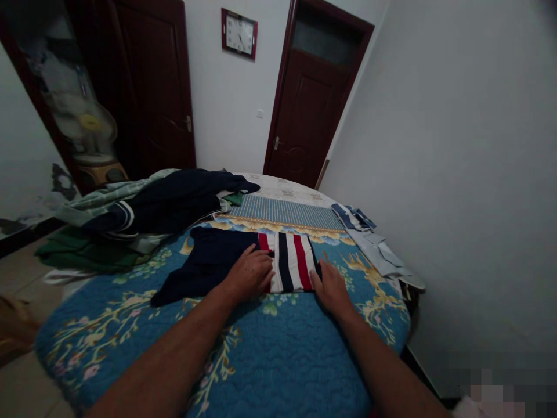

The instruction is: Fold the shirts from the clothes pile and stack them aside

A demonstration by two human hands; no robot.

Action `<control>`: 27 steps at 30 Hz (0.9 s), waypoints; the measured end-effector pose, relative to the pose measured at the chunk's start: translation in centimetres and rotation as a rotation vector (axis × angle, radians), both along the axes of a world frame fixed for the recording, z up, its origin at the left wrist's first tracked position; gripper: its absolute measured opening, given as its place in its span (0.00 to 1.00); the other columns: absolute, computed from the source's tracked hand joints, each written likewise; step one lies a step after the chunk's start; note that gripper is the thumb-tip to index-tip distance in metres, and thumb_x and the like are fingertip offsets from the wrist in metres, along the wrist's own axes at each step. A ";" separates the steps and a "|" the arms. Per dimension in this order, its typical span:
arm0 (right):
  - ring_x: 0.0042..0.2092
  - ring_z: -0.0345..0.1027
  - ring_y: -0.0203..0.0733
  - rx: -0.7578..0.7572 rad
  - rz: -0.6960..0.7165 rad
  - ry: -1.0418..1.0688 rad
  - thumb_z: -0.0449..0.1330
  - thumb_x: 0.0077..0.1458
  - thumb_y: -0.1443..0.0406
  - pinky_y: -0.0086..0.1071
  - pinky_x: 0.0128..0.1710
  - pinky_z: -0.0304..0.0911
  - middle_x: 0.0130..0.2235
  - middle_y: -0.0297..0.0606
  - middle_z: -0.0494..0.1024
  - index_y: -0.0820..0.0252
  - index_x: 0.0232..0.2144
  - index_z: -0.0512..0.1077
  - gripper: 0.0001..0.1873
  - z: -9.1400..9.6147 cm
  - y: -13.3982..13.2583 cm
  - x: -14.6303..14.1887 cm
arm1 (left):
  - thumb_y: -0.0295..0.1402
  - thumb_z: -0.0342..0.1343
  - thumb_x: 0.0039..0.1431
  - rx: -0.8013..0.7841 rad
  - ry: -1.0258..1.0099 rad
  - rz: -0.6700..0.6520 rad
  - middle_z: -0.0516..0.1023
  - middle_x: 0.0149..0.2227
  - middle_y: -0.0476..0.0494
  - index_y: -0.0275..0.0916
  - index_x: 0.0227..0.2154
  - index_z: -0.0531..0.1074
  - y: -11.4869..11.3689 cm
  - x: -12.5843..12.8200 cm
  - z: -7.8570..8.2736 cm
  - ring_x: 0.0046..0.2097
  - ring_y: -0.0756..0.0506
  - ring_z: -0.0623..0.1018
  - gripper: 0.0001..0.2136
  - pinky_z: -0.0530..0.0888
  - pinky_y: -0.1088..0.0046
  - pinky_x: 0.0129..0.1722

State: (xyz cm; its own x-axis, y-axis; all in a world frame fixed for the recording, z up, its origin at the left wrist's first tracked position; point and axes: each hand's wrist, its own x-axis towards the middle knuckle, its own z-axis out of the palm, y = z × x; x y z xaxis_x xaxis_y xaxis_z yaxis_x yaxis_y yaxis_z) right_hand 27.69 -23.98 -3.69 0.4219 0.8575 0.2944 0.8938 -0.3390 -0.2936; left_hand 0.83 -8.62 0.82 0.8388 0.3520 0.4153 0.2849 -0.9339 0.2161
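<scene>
A navy shirt with a red, white and navy striped panel (243, 264) lies flat on the blue floral quilt (282, 354), just past the middle of the bed toward twelve o'clock. The left hand (251, 271) rests palm down on the seam where navy meets stripes, fingers close together and flat — pressing, not gripping. The right hand (331, 287) lies at the striped panel's three-o'clock edge, fingers extended together, touching the cloth without clamping it. By the look of it, the garment is laid out and partly smoothed, but one dark sleeve trails loose toward eight o'clock, so the folding seems barely under way. A heap of dark and green clothes (143, 215) waits at ten o'clock — apparently unsorted — while pale blue garments (374, 244) sit at two o'clock beside the wall, seemingly already folded.
</scene>
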 end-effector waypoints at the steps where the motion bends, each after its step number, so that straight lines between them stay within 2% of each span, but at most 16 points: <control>1: 0.67 0.67 0.59 0.019 -0.003 0.038 0.51 0.71 0.53 0.48 0.69 0.58 0.65 0.58 0.75 0.68 0.70 0.66 0.34 0.3 0.4 0.5 | 0.34 0.54 0.72 0.010 -0.032 0.049 0.85 0.50 0.39 0.40 0.43 0.82 0.3 -0.2 0.2 0.60 0.37 0.79 0.10 0.63 0.47 0.70; 4: 0.60 0.75 0.56 0.037 -0.055 0.190 0.55 0.68 0.53 0.43 0.64 0.64 0.58 0.53 0.82 0.66 0.68 0.69 0.34 1.6 2.3 1.9 | 0.33 0.54 0.72 0.021 -0.067 0.227 0.86 0.49 0.37 0.40 0.48 0.82 1.3 -1.0 0.4 0.55 0.38 0.81 0.12 0.73 0.55 0.59; 6: 0.59 0.77 0.56 0.029 -0.119 0.284 0.58 0.65 0.52 0.43 0.62 0.67 0.55 0.53 0.83 0.66 0.66 0.72 0.34 2.5 3.9 2.6 | 0.31 0.53 0.72 0.018 -0.043 0.342 0.86 0.49 0.37 0.41 0.51 0.82 1.9 -1.5 0.3 0.54 0.36 0.81 0.14 0.74 0.56 0.53; 10: 0.55 0.79 0.58 0.031 -0.181 0.557 0.66 0.54 0.56 0.43 0.56 0.71 0.49 0.52 0.86 0.64 0.50 0.81 0.25 3.6 6.3 3.4 | 0.30 0.51 0.71 -0.024 0.047 0.479 0.86 0.49 0.37 0.41 0.52 0.83 2.6 -2.1 -0.2 0.52 0.34 0.80 0.16 0.75 0.56 0.50; 12: 0.49 0.82 0.56 0.022 -0.159 0.672 0.65 0.52 0.58 0.41 0.49 0.75 0.45 0.49 0.87 0.62 0.44 0.82 0.19 3.8 6.9 3.4 | 0.30 0.51 0.71 -0.060 0.065 0.495 0.86 0.49 0.37 0.41 0.51 0.84 2.8 -2.2 -0.3 0.51 0.35 0.80 0.16 0.75 0.57 0.51; 15: 0.42 0.83 0.50 0.026 -0.099 0.816 0.63 0.53 0.59 0.38 0.41 0.76 0.42 0.45 0.87 0.59 0.42 0.80 0.16 4.6 7.1 2.9 | 0.30 0.51 0.70 -0.115 0.040 0.489 0.86 0.50 0.36 0.41 0.52 0.83 3.0 -2.3 -0.4 0.52 0.36 0.80 0.17 0.75 0.59 0.54; 19: 0.39 0.82 0.49 0.106 -0.023 1.052 0.63 0.50 0.60 0.38 0.38 0.76 0.40 0.45 0.87 0.58 0.40 0.78 0.14 7.2 7.6 1.4 | 0.31 0.52 0.71 -0.218 -0.047 0.478 0.85 0.50 0.37 0.41 0.51 0.83 3.2 -2.2 -0.5 0.53 0.38 0.81 0.15 0.75 0.60 0.58; 24: 0.37 0.81 0.46 0.195 0.081 1.025 0.65 0.49 0.60 0.35 0.37 0.75 0.38 0.41 0.86 0.58 0.41 0.78 0.16 10.9 9.4 -1.9 | 0.35 0.50 0.72 -0.339 -0.212 0.460 0.86 0.52 0.40 0.43 0.51 0.81 3.3 -2.1 -0.2 0.55 0.40 0.83 0.15 0.75 0.64 0.60; 27: 0.31 0.77 0.43 0.209 0.073 0.979 0.67 0.48 0.60 0.31 0.29 0.70 0.32 0.37 0.83 0.58 0.40 0.76 0.15 11.9 11.1 -4.6 | 0.37 0.48 0.73 -0.471 -0.326 0.420 0.87 0.48 0.41 0.42 0.50 0.81 3.3 -2.1 0.3 0.49 0.42 0.85 0.17 0.77 0.66 0.53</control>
State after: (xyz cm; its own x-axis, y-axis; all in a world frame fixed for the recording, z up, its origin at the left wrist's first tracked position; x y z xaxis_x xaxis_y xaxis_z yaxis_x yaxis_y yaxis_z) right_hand 23.09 -12.89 8.18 0.5076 0.8616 -0.0061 0.2435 -0.1503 -0.9582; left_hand -1.25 -5.28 1.07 0.4517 0.8224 0.3460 0.4525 -0.5454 0.7056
